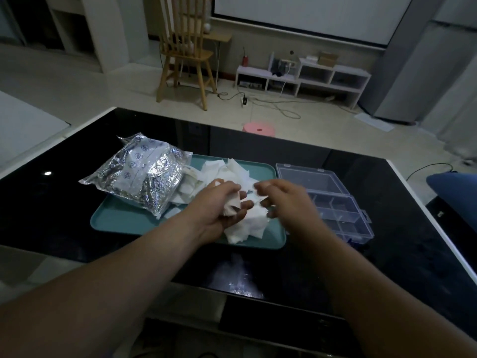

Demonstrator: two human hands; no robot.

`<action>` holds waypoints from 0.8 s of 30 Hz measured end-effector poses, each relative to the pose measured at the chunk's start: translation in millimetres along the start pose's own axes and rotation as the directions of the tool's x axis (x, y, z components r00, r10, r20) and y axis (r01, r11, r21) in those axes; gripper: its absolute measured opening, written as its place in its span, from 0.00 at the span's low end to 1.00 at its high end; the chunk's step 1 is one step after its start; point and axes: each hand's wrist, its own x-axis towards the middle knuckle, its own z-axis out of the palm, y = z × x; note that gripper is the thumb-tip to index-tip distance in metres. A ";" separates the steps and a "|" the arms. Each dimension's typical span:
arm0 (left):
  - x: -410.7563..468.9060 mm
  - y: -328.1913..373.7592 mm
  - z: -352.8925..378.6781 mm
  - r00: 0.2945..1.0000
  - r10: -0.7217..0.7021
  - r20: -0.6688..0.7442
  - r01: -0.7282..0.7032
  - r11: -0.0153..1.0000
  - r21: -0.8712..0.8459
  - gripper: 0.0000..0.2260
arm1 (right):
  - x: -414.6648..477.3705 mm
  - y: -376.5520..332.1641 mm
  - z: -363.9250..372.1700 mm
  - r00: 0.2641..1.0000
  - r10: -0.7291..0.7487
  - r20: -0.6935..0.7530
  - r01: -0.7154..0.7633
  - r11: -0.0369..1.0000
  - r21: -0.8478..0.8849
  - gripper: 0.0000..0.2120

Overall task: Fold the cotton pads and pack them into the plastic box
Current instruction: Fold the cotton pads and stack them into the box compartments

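Above the glossy black surface (pixel 51 215), the left hand (pixel 222 202) is gripping a soft white wad of cotton pads (pixel 254 227). The right hand (pixel 281 200) is pinching one pad's edge, its fingertips partly hidden. More thin square pads are lying heaped on the teal tray (pixel 124 220). The clear, compartmented plastic box (pixel 335 202) is sitting open just right of the tray, and a crinkled foil bag (pixel 144 174) is resting at its far left.

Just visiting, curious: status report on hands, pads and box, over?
Left hand holds a cotton pad, right hand pinches its edge. More pads heaped on the teal tray. Plastic box open beside it, compartments look empty. Path clear.
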 end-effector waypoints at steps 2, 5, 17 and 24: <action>5.5 8.7 -3.0 1.000 -0.007 0.000 0.007 0.997 -0.076 0.06 | 16.9 -2.2 -24.1 0.986 -0.052 -0.155 0.039 0.995 -0.088 0.09; 11.6 16.6 -5.6 1.000 -0.005 -0.015 0.003 0.994 -0.106 0.09 | 39.2 8.0 -48.0 0.962 -0.198 -0.188 0.089 0.879 -0.468 0.08; 27.6 10.6 -8.4 0.995 -0.100 -0.017 0.099 0.993 -0.071 0.14 | 63.4 36.7 -19.0 0.973 -0.025 0.228 0.223 0.344 -0.912 0.20; 26.3 10.4 -13.8 0.991 -0.121 0.056 0.127 0.985 -0.120 0.09 | 71.6 48.8 -19.3 0.970 -0.102 0.222 0.241 0.256 -0.936 0.16</action>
